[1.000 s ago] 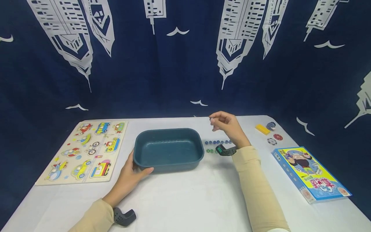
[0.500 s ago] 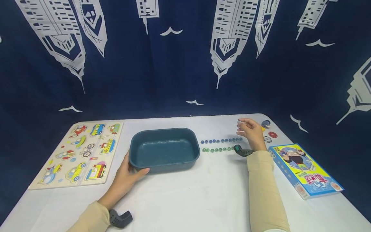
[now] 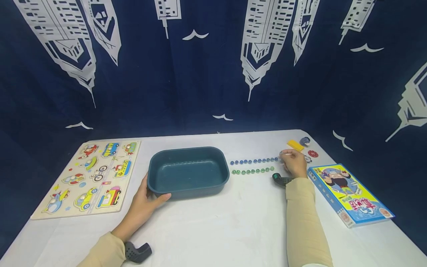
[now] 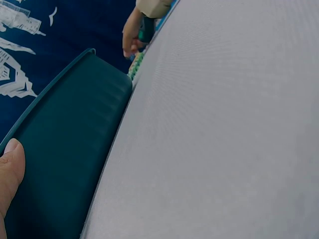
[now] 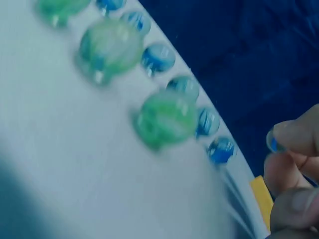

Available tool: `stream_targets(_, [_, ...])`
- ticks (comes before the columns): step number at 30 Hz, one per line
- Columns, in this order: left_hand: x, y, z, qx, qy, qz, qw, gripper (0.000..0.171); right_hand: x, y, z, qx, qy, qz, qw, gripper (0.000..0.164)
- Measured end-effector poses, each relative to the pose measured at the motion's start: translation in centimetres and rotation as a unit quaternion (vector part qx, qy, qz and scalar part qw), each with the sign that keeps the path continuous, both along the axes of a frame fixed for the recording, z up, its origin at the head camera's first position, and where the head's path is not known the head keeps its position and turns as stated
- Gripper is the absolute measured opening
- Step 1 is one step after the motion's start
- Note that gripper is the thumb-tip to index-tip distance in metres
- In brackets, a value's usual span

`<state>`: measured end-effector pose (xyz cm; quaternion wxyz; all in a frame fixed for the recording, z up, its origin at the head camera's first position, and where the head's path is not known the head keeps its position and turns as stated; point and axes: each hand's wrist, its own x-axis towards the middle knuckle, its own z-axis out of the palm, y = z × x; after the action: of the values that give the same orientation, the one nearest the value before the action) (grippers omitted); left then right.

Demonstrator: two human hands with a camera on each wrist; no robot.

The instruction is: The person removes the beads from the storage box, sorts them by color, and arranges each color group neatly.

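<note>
A dark teal plastic tub [image 3: 200, 193] stands left of the marbles. My left hand [image 3: 141, 207] holds its left end, thumb [image 4: 11, 167] against the front wall; the other fingers are mostly hidden. With thumb and fingertips, my right hand [image 3: 294, 163] pinches a clear and blue marble [image 5: 273, 142] at the right end of a row of blue marbles [image 3: 255, 161]. In the right wrist view, the pinched marble is apart from the last blue marble [image 5: 222, 150] of that row. In front of it runs a row of green marbles [image 3: 252, 171].
A wooden picture puzzle board [image 3: 90, 178] lies at the left. At the right are a blue and yellow game box [image 3: 350, 194], a yellow block [image 3: 295, 145], a dark bluish lump [image 3: 304, 141], a red chip [image 3: 313, 153] and a partly hidden black-and-white chip [image 3: 308, 159].
My right hand has moved right and then down to the right end of the blue row, with the marble still pinched. My left hand keeps its hold on the tub. The head view has shifted slightly.
</note>
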<state>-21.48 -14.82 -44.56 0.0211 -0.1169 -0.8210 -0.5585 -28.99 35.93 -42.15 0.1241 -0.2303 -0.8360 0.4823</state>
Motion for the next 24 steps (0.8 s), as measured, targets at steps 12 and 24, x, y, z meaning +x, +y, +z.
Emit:
stream_targets(12, [0.1, 0.0, 0.0, 0.004, -0.002, -0.001, 1.0000, 0.107, 0.1, 0.0, -0.9, 0.056, -0.032, -0.005, 0.998, 0.034])
stream_targets(24, [0.0, -0.1, -0.1, 0.000, 0.000, 0.003, 1.0000, 0.107, 0.6, -1.8, 4.3, 0.083, 0.090, 0.032, 0.992, 0.037])
